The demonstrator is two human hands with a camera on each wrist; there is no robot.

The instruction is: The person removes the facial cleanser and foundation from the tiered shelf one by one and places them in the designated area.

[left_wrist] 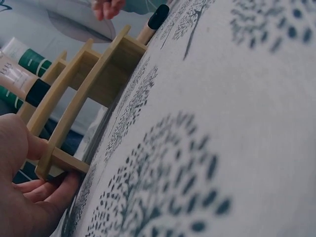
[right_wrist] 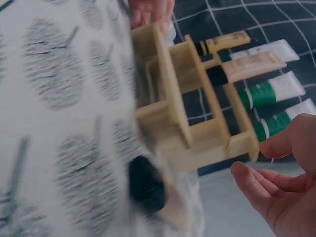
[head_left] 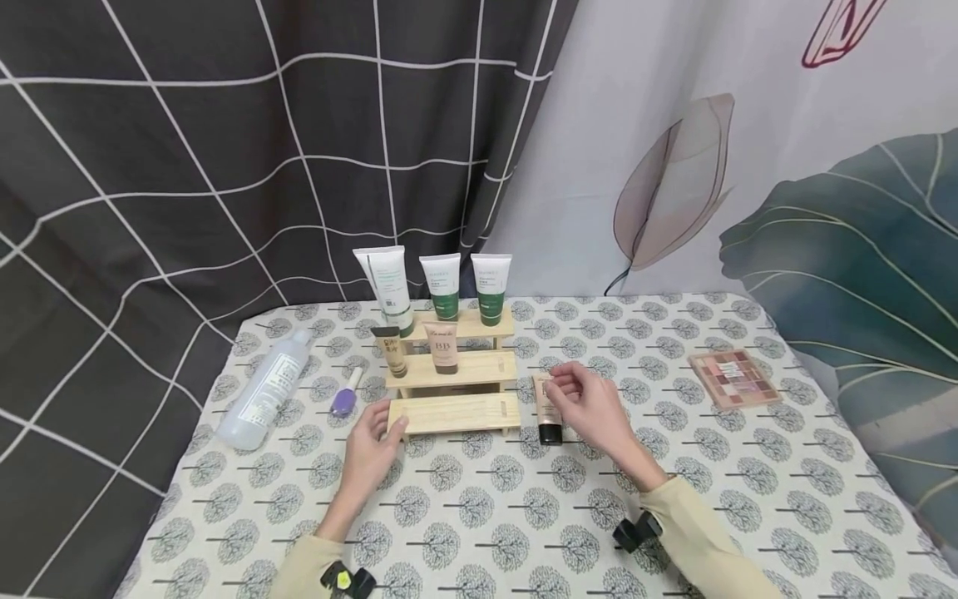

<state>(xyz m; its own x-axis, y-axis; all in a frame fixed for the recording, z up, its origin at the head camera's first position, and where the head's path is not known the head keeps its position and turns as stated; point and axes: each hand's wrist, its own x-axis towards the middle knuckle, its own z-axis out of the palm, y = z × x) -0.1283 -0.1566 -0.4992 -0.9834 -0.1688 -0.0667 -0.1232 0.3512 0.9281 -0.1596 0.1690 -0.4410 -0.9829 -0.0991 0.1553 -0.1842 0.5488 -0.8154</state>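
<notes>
Wooden three-tier stand (head_left: 456,414): positioned between the hands, lowest tier nearest the person. Items, left to right:

Clear bottle (head_left: 262,391): lies far left of the left grip; printed label, too small to read. Purple bottle (head_left: 345,401), white-capped: just beyond the left grip. Left hand (head_left: 370,453): holds the stand's lowest tier at its left end, thumb above, fingers beneath. Beyond this grip, the middle tier carries a gold-and-black tube (head_left: 392,353), lettering unclear, and a pink tube (head_left: 442,346) marked "BB". The top tier carries three green-and-white tubes (head_left: 491,289); their fine print is illegible. Black-capped tube (head_left: 550,413): lies under the right hand. Right hand (head_left: 596,408): holds nothing; narrow gap between thumb and fingers. Palette (head_left: 735,378): farther right; label unreadable.

Surface: white cloth (head_left: 467,541), tree print. Room: dark curtain (head_left: 202,125), white grid; pale curtain (head_left: 599,125), leaf motifs.
</notes>
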